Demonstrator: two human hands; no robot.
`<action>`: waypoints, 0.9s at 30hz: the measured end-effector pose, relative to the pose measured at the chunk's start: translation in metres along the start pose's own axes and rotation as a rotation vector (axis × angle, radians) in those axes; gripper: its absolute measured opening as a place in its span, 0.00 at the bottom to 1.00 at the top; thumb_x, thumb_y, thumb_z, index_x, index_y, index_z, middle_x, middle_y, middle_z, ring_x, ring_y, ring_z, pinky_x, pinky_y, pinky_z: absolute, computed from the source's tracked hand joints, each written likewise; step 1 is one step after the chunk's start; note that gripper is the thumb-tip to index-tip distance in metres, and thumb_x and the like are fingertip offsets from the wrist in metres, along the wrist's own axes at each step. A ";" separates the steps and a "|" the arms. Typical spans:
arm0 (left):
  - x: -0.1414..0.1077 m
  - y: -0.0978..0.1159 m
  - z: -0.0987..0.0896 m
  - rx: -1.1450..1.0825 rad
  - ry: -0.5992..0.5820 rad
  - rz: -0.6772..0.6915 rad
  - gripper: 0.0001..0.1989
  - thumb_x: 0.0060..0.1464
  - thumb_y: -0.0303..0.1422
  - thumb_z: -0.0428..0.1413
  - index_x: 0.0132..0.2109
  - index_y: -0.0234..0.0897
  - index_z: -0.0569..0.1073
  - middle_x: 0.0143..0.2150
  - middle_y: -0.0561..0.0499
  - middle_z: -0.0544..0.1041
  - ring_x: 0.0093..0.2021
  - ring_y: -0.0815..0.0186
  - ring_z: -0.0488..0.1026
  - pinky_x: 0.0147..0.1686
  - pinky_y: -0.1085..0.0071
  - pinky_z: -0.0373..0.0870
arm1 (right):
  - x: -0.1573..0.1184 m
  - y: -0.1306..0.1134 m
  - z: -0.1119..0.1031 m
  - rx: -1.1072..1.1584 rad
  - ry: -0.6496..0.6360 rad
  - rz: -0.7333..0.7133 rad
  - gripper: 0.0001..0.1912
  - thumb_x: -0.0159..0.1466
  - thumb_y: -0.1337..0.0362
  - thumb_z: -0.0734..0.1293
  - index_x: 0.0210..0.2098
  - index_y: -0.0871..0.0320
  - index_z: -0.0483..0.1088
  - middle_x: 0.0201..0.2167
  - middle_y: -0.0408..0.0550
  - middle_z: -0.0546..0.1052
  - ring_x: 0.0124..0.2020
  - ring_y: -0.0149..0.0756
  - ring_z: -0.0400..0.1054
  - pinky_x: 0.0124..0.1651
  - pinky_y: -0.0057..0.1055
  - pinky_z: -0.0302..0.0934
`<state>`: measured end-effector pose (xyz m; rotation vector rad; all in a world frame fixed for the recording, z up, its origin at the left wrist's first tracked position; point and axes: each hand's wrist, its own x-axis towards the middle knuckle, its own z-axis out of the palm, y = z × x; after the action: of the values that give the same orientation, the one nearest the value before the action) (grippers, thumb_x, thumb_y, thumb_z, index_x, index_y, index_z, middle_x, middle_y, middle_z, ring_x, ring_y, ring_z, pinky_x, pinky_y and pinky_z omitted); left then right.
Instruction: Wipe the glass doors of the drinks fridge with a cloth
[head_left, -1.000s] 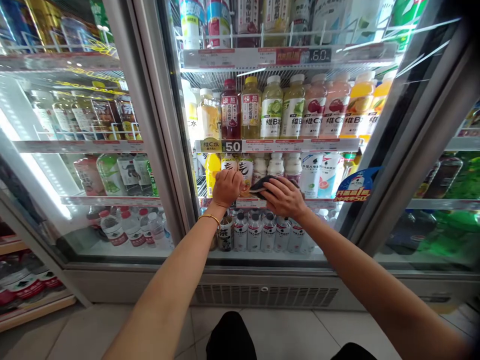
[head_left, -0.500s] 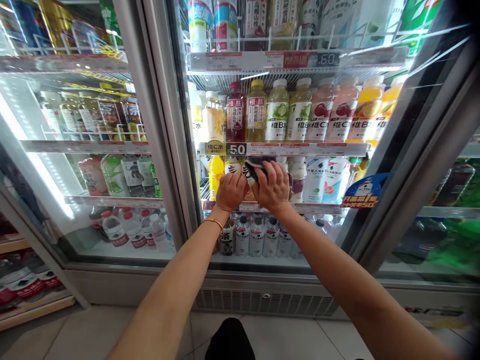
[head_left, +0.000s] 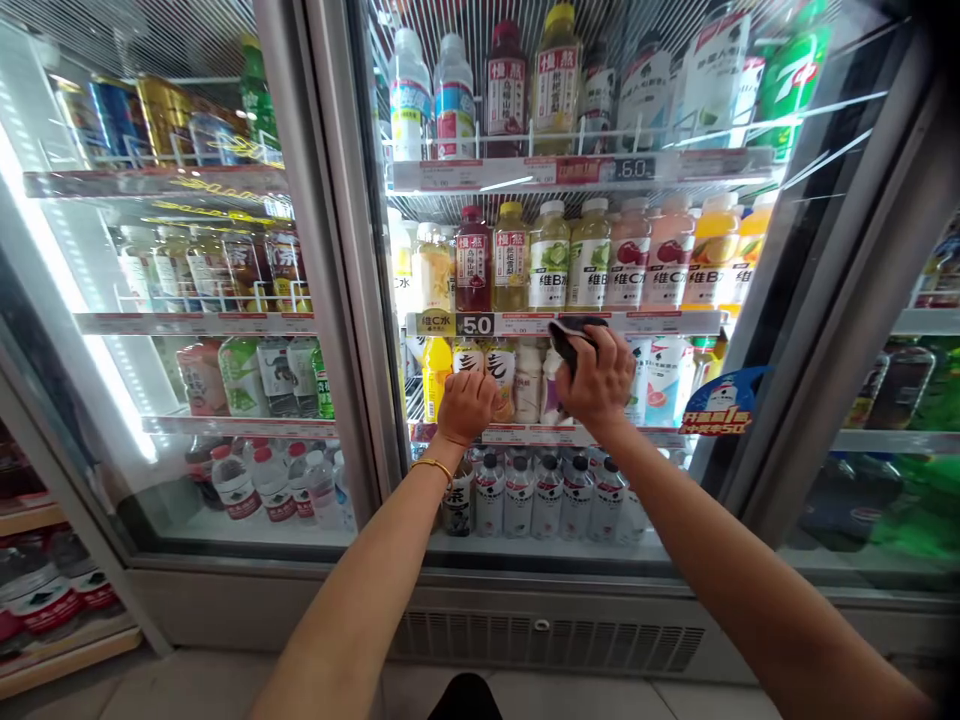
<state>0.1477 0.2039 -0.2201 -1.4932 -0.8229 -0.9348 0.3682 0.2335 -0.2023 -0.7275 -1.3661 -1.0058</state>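
My right hand [head_left: 600, 380] presses a dark cloth [head_left: 574, 335] with a pale edge against the glass door of a drinks fridge. Its fingers are bent over the cloth, just below the middle shelf's price strip. To its left, my left hand [head_left: 466, 405] is closed in a loose fist at the glass, with nothing showing in it; its palm side is hidden. A yellow bangle [head_left: 433, 466] circles the left wrist. Behind the glass between the hands stand bottles with large black characters [head_left: 500, 375] and a pale bottle [head_left: 529, 380].
Metal door frames [head_left: 337, 250] border the pane on both sides. A round blue sticker [head_left: 727, 400] is on the glass at right. Shelves of bottles fill the fridge, with a vent grille [head_left: 547, 640] below. A wooden shelf [head_left: 71, 662] stands at lower left.
My right hand has slid the cloth to the right across the glass, away from the left hand. My left hand stays at about the same place on the door. The view has tilted upward.
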 end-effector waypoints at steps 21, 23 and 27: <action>0.001 -0.002 -0.001 -0.005 0.026 0.033 0.09 0.60 0.31 0.48 0.32 0.37 0.68 0.26 0.48 0.68 0.31 0.60 0.64 0.34 0.63 0.54 | -0.017 0.009 -0.014 0.021 -0.055 -0.055 0.18 0.59 0.63 0.62 0.49 0.57 0.68 0.50 0.55 0.70 0.57 0.48 0.60 0.59 0.48 0.59; 0.001 -0.002 -0.001 0.001 0.047 0.041 0.09 0.60 0.32 0.48 0.32 0.37 0.68 0.26 0.49 0.68 0.31 0.60 0.63 0.33 0.63 0.53 | -0.002 -0.017 0.001 -0.037 0.032 0.128 0.19 0.60 0.64 0.61 0.50 0.59 0.67 0.52 0.57 0.68 0.57 0.50 0.58 0.57 0.50 0.59; 0.003 -0.002 -0.002 -0.007 0.056 0.035 0.09 0.60 0.31 0.48 0.31 0.37 0.68 0.25 0.49 0.68 0.30 0.60 0.64 0.33 0.63 0.53 | 0.003 -0.069 0.020 -0.038 0.022 -0.010 0.19 0.60 0.63 0.60 0.51 0.60 0.66 0.52 0.58 0.69 0.59 0.49 0.57 0.61 0.48 0.56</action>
<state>0.1472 0.2017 -0.2167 -1.4770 -0.7515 -0.9503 0.2977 0.2221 -0.2061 -0.7366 -1.3358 -1.0472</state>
